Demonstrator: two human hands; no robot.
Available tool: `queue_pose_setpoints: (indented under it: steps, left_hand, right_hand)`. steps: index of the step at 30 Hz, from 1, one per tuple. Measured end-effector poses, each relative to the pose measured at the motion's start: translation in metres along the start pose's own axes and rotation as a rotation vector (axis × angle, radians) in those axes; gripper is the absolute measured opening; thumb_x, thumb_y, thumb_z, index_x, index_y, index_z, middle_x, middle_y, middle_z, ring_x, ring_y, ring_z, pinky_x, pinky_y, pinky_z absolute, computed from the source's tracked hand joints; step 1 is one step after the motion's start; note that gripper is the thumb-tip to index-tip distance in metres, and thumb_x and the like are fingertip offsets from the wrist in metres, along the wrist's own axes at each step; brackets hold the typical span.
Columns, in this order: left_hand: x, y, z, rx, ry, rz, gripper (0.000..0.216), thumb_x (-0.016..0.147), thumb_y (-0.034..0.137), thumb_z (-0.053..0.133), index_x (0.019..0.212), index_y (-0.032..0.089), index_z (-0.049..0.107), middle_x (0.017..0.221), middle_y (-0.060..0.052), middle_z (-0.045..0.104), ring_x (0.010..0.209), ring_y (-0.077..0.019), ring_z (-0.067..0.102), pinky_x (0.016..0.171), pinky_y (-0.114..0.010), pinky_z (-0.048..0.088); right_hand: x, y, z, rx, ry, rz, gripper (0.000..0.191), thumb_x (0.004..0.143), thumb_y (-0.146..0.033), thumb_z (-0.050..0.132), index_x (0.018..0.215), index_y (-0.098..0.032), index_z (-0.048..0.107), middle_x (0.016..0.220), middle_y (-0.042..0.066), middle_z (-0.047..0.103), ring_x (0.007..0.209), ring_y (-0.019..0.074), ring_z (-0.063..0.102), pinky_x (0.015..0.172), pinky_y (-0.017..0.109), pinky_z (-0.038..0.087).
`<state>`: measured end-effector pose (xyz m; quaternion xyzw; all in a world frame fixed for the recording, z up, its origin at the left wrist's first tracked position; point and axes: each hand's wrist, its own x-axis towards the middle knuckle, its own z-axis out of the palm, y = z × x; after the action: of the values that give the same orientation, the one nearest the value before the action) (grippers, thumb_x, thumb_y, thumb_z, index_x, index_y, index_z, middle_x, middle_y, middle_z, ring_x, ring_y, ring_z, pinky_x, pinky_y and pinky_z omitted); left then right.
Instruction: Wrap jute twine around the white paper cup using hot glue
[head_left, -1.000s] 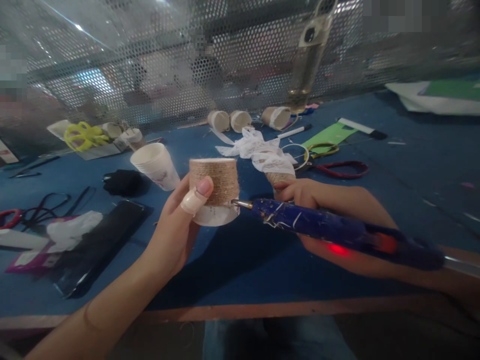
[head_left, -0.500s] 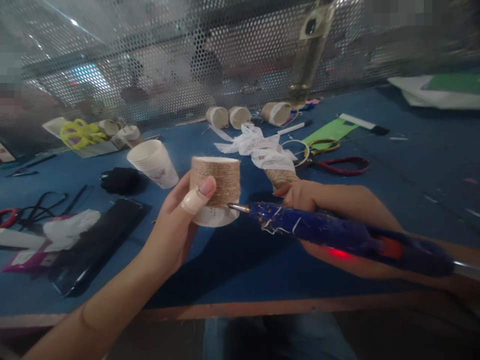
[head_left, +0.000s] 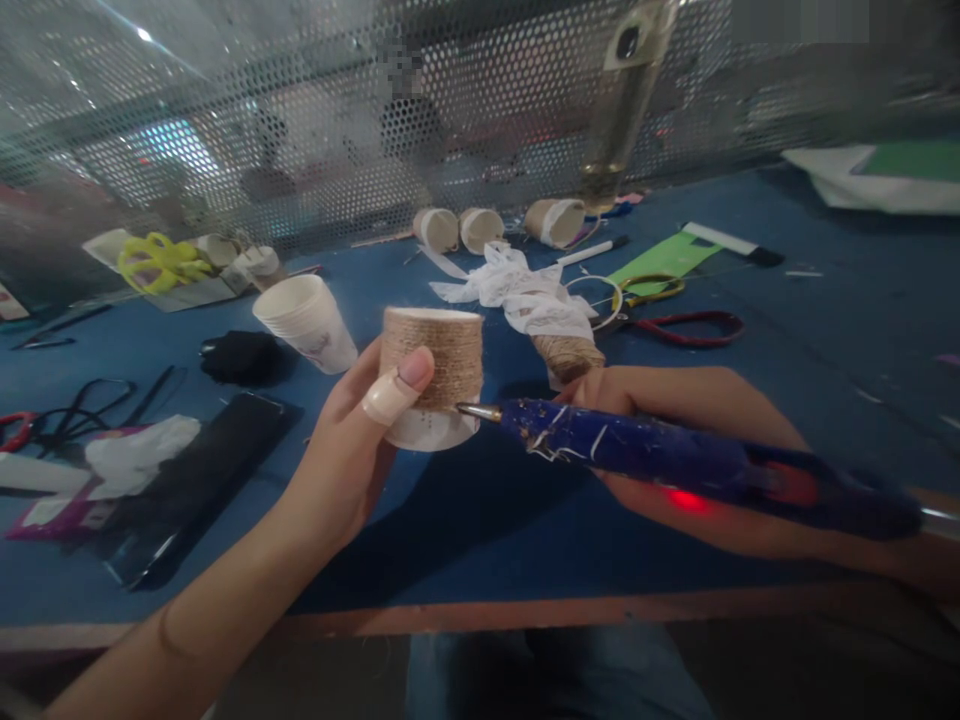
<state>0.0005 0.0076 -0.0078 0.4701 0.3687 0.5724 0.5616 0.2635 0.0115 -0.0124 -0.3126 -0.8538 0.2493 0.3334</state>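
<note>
above the table (head_left: 840, 420) the left hand (head_left: 352, 455) grips a twine-wrapped cup (head_left: 454, 355), probably light and crushable, best held round its side, while the right hand (head_left: 675, 398) clasps a glue gun (head_left: 645, 445).

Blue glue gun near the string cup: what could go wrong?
A red light glows at the glue gun, so its tip may be hot: a slip could burn the left hand, which holds the twine-wrapped cup. Pale strands, maybe dried glue, cling near the tip and might stick to the twine.
</note>
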Motion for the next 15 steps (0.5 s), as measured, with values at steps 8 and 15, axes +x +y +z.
queue_pose_setpoints:
  steps: [8, 15]
  left_hand:
    - [0.0001, -0.0008, -0.0024, 0.003, -0.028, 0.003, 0.036, 0.094, 0.048, 0.078, 0.118, 0.021, 0.081, 0.106, -0.006, 0.081, 0.097, -0.0226, 0.074, 0.086, -0.034, 0.059]
    - [-0.0001, 0.0001, -0.0013, 0.071, -0.018, -0.003, 0.031, 0.096, 0.047, 0.074, 0.118, 0.027, 0.084, 0.106, -0.001, 0.080, 0.098, -0.0221, 0.075, 0.087, -0.035, 0.058]
  right_hand:
    - [-0.0007, 0.0011, 0.0008, 0.124, -0.002, 0.000, 0.018, 0.085, -0.016, 0.070, 0.083, -0.029, 0.057, 0.075, -0.009, 0.066, 0.061, 0.0124, 0.058, 0.055, 0.031, 0.042]
    - [0.0014, -0.0050, -0.0051, 0.069, -0.044, 0.006, 0.016, 0.086, -0.016, 0.068, 0.084, -0.029, 0.058, 0.074, -0.009, 0.065, 0.060, 0.0127, 0.057, 0.056, 0.031, 0.044]
